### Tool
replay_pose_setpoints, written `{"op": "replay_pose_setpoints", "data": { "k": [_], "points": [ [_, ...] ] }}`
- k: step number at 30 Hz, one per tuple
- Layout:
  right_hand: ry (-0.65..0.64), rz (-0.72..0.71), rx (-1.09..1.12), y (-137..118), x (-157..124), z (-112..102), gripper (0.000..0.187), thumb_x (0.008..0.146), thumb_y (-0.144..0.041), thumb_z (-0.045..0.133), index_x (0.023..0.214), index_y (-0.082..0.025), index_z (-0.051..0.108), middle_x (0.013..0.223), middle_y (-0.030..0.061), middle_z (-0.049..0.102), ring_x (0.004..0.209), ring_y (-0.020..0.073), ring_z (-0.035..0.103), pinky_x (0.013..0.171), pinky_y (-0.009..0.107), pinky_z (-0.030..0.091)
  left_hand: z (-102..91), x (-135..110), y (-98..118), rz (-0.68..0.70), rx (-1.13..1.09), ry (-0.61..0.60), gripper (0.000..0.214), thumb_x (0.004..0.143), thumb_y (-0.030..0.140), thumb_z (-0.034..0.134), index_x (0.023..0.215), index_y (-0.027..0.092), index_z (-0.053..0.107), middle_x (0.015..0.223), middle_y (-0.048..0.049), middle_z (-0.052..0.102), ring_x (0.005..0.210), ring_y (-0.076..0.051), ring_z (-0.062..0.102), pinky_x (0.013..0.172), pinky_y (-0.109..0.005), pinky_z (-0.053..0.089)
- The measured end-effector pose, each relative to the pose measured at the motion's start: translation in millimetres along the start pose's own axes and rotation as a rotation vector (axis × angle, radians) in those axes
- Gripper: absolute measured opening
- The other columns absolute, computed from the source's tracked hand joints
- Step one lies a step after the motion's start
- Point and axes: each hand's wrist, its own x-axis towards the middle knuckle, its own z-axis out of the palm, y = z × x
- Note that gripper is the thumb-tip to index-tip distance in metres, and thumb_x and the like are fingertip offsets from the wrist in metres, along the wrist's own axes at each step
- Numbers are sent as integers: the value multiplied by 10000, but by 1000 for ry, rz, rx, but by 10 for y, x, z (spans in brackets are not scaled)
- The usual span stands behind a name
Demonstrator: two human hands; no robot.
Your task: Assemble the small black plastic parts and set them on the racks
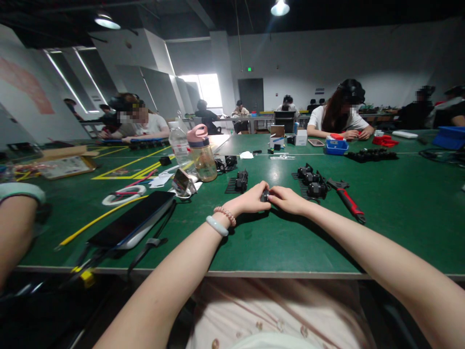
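Observation:
Both hands meet over the green table (290, 252) around a small black part (265, 195), mostly covered by the fingers; its exact kind cannot be made out. My left hand (251, 199) is closed on its left side. From the right, my right hand (286, 199) pinches the same part with thumb and fingertips. Just beyond my left hand lies a black part with comb-like teeth (238, 181). A group of similar black parts (310, 182) lies past my right hand. Beside that group rests an adjustable wrench (347, 199) with a red and black handle.
Left of my hands are a tablet-like black device (132, 220), a yellow cable (101, 220), a phone on a stand (184, 182) and an amber bottle (204, 160). A blue bin (336, 146) stands farther back. Another person's arm (16, 228) reaches in at left; co-workers sit opposite.

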Motion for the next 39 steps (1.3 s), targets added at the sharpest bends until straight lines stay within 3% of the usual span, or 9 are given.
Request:
{"op": "replay_pose_setpoints", "data": {
  "k": [39],
  "points": [
    [-14, 3, 26, -13, -5, -19, 168, 757, -266, 442, 823, -134, 522, 787, 31, 539, 701, 117, 472, 644, 235, 346, -14, -9, 51, -29, 18, 3, 403, 600, 288, 508, 960, 153, 387, 834, -17, 453, 710, -137, 442, 621, -259, 379]
  ]
}}
